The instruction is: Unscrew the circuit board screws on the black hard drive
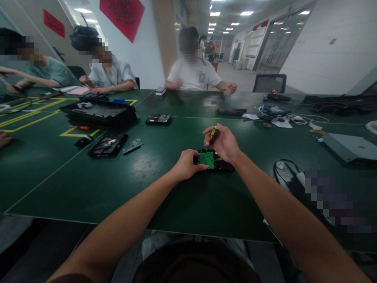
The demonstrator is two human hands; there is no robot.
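Note:
A black hard drive with a green circuit board (207,160) lies on the green table in front of me. My left hand (188,163) grips its left end, thumb along the near edge and fingers at the far side. Above the drive, my right hand (225,142) is closed around a screwdriver with a yellow and black handle (215,135). The screwdriver points down toward the board; its tip is too small to make out, so I cannot tell whether it touches. My right hand and wrist partly cover the drive's right side.
Left of the drive lie a loose circuit board (133,146), an opened black casing (108,144) and stacked black trays (98,112). Another hard drive (158,119) sits farther back. A grey metal box (349,147) and cables (306,118) are at right. Several people sit across the table.

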